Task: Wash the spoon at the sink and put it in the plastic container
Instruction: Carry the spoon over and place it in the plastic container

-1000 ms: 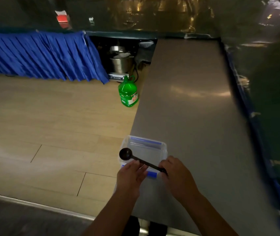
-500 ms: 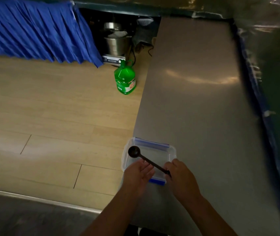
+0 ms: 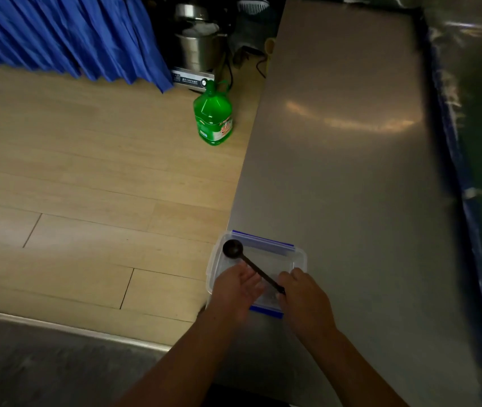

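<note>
Spoon point(image 3: 251, 267) lowered slightly toward plastic container point(image 3: 300, 255) on worktop point(image 3: 351, 171); handle end pinched by right hand point(image 3: 304, 298) fingers, left hand point(image 3: 235, 292) fingers apart beneath. No sink visible; release judged outstanding

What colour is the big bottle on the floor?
Bright green bottle, with a label low on its side; seen in the head view.

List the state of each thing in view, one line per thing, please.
Spoon: held over the container, bowl up.
Container: open, no lid, on the counter corner.
Right hand: gripping the spoon handle.
Left hand: open, beside the handle.
Green bottle: upright on the floor, capped.
</note>
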`<state>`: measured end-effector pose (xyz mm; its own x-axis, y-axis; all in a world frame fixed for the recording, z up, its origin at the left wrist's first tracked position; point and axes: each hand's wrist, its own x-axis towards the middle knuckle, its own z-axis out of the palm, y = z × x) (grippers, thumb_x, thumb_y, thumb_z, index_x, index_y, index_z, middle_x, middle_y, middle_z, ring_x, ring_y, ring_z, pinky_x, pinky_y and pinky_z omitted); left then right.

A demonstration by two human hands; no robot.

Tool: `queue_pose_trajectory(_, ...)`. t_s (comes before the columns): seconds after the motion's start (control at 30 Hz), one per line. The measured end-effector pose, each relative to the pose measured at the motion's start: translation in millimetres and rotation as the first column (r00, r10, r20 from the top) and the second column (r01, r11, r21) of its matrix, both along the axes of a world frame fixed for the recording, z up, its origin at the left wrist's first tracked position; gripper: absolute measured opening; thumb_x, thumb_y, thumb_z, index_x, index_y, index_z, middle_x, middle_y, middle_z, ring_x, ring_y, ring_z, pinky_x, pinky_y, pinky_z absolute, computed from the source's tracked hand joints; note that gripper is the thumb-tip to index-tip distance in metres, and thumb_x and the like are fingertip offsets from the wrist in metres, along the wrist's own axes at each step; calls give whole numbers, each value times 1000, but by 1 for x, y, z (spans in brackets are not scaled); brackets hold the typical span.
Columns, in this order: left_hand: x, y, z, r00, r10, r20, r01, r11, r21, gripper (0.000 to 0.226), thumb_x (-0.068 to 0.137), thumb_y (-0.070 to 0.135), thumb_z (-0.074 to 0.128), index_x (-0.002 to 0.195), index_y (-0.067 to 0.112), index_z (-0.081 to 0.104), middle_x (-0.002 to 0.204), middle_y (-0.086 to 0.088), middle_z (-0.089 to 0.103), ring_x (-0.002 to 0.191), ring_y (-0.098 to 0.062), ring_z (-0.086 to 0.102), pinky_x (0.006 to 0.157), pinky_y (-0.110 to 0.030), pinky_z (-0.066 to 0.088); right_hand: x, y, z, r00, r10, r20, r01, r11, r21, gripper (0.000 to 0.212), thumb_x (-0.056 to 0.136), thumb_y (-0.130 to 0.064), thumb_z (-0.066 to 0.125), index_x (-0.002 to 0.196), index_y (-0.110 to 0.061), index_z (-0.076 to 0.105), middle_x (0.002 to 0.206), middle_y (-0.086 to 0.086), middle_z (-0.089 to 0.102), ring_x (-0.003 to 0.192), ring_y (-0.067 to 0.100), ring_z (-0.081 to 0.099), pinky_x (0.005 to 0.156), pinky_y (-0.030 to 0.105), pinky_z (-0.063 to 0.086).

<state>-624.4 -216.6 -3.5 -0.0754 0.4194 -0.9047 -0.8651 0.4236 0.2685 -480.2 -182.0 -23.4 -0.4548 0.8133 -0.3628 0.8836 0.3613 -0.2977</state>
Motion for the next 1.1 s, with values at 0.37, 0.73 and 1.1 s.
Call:
queue_pose_trajectory(0.37, -1, 5, -8, 998, 0, -65, -1, 1000, -24, 36, 96, 10, 51, 130, -2, 52, 130, -25, 60, 120, -39, 59, 106, -54, 44, -11, 3, -8, 1000, 3, 23, -2, 999, -44, 28, 92, -32, 58, 118, -22, 56, 121, 1, 57, 107, 16, 58, 89, 29, 52)
queue_pose_trajectory(0.73, -2, 4, -11, 997, -29, -72, 28, 1000, -8, 38, 96, 15, 51, 132, 1, 52, 130, -23, 61, 119, -38, 59, 107, -54, 44, -18, 7, -9, 994, 52, 93, -49, 998, -38, 29, 93, -30, 57, 120, -20, 54, 121, 4, 58, 108, 19, 58, 89, 34, 52)
queue_pose_trajectory(1.1, -3, 1, 0, 998, -41, -41, 43, 998, 43, 8, 92, 10, 49, 85, 8, 51, 77, -11, 49, 63, -21, 46, 68, -35, 42, -16, 4, -4, 998, 34, 59, -34, 999, -11, 21, 91, -26, 59, 110, -17, 56, 113, 6, 58, 100, 23, 59, 77, 34, 50)
